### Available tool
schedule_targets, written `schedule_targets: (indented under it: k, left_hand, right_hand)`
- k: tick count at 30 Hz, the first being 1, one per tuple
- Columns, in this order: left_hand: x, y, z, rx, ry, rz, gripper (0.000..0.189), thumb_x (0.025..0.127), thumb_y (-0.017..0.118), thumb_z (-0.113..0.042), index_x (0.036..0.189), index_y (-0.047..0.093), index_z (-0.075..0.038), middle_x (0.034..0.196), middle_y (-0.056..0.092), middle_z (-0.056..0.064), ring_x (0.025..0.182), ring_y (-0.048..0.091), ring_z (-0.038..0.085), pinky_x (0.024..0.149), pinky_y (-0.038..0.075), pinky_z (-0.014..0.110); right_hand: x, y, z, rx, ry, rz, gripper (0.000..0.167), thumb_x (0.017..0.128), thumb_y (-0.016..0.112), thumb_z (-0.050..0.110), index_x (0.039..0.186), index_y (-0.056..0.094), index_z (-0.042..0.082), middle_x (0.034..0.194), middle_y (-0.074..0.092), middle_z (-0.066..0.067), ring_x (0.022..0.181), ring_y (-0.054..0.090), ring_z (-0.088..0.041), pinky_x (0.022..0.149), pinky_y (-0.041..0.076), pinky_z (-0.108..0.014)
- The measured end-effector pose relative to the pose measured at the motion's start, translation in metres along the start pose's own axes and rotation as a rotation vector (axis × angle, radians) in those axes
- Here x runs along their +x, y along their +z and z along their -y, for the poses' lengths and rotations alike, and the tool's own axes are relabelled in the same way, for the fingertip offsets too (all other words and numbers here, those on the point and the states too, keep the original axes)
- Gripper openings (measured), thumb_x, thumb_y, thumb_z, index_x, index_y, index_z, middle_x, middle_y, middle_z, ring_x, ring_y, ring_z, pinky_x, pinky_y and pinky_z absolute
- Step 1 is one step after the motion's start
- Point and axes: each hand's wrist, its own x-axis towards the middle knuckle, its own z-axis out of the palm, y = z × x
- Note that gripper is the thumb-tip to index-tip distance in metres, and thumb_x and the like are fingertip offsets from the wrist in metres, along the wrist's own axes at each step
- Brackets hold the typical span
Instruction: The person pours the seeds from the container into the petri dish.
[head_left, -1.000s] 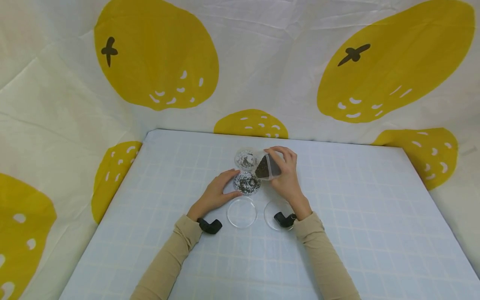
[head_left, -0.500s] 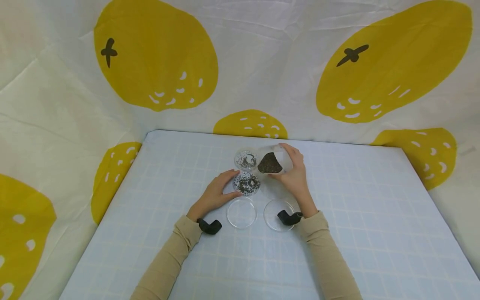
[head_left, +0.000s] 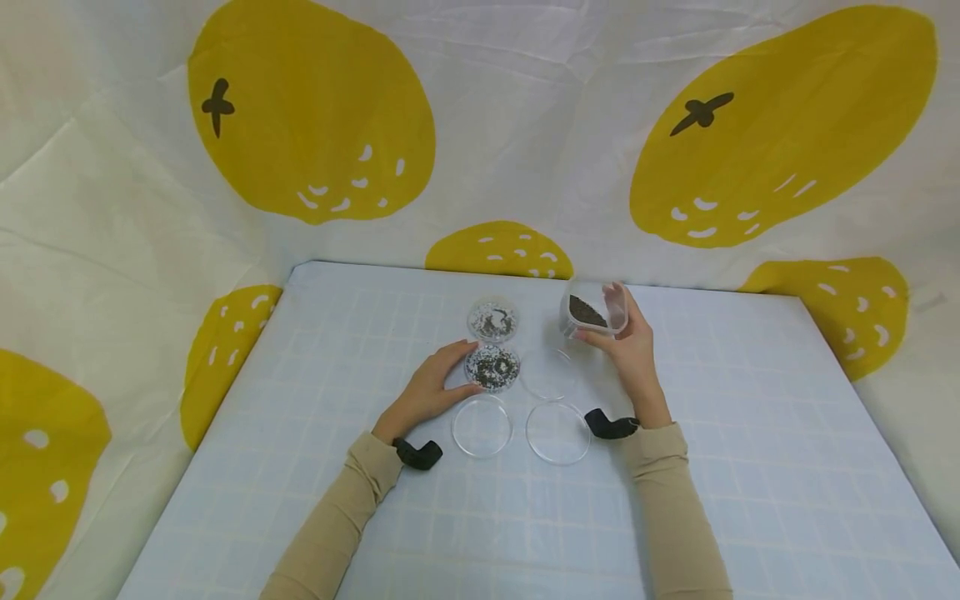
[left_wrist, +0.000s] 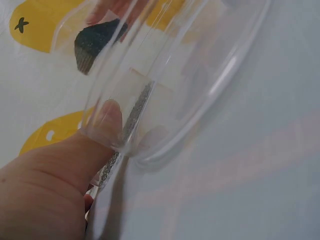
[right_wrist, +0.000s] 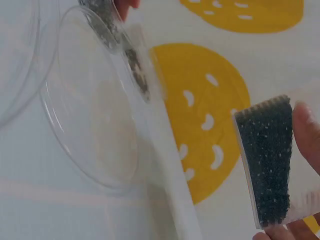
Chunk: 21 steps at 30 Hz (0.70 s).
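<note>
My left hand (head_left: 429,390) holds a petri dish (head_left: 517,375), thumb and forefinger on opposite sides of its edge. Dark and white specks of soil-like grains cover its bottom. Just beyond stands a second petri dish (head_left: 515,325) with fewer dark grains. To the right, my right hand (head_left: 633,354) grips a clear plastic tub (head_left: 567,325) raised above the table and tilted. Dark grains are heaped to one side inside it, also seen through the tub wall (right_wrist: 265,165) in the right wrist view.
Three clear round dishes or lids lie near the hands: one clear dish (head_left: 482,427) in front of the left hand, another clear dish (head_left: 558,433) beside it, and a fainter clear disc (head_left: 547,375) behind. A patterned cloth (head_left: 495,192) hangs beyond the table's back edge.
The right hand has carried the tub rightward from above the dishes and turned it more upright, its grains shifting inside. A clear disc has come into sight. The left hand stays put.
</note>
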Motion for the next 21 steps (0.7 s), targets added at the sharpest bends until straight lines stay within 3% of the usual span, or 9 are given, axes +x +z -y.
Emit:
schedule_targets:
  k: [5,10,17,21]
  left_hand:
    - [-0.001,0.001,0.001,0.002,-0.011,0.0,0.073,0.09,0.073,-0.039,0.152,0.041,-0.017,0.156,0.038,0.012,0.143,0.034,0.03,0.117,0.029,0.05]
    - [0.0,0.002,0.002,0.007,-0.009,0.006,0.073,0.091,0.073,-0.039,0.152,0.04,-0.017,0.156,0.038,0.011,0.144,0.034,0.029,0.117,0.028,0.049]
    - [0.001,0.002,0.005,0.023,0.024,0.003,0.072,0.092,0.071,-0.038,0.153,0.039,-0.016,0.156,0.038,0.012,0.143,0.034,0.029,0.117,0.028,0.048]
    - [0.001,0.001,0.007,0.013,0.043,-0.002,0.072,0.092,0.071,-0.037,0.153,0.039,-0.015,0.155,0.039,0.011,0.143,0.035,0.03,0.117,0.028,0.049]
  right_hand:
    - [-0.001,-0.02,-0.005,-0.044,0.082,-0.043,0.091,0.075,0.084,-0.004,0.152,0.04,0.016,0.15,0.043,-0.013,0.141,0.036,-0.025,0.102,0.044,-0.023]
    - [-0.003,-0.035,-0.009,-0.051,0.143,-0.075,0.094,0.076,0.084,-0.004,0.154,0.037,0.016,0.152,0.041,-0.015,0.139,0.036,-0.028,0.095,0.043,-0.014]
    - [-0.003,-0.047,-0.027,0.034,0.166,-0.07,0.096,0.075,0.08,-0.012,0.156,0.03,0.006,0.155,0.034,-0.023,0.145,0.028,-0.034,0.11,0.038,-0.024]
    - [-0.004,-0.05,-0.038,0.027,0.17,-0.042,0.097,0.075,0.08,-0.012,0.156,0.029,0.006,0.157,0.032,-0.023,0.146,0.027,-0.031,0.109,0.039,-0.025]
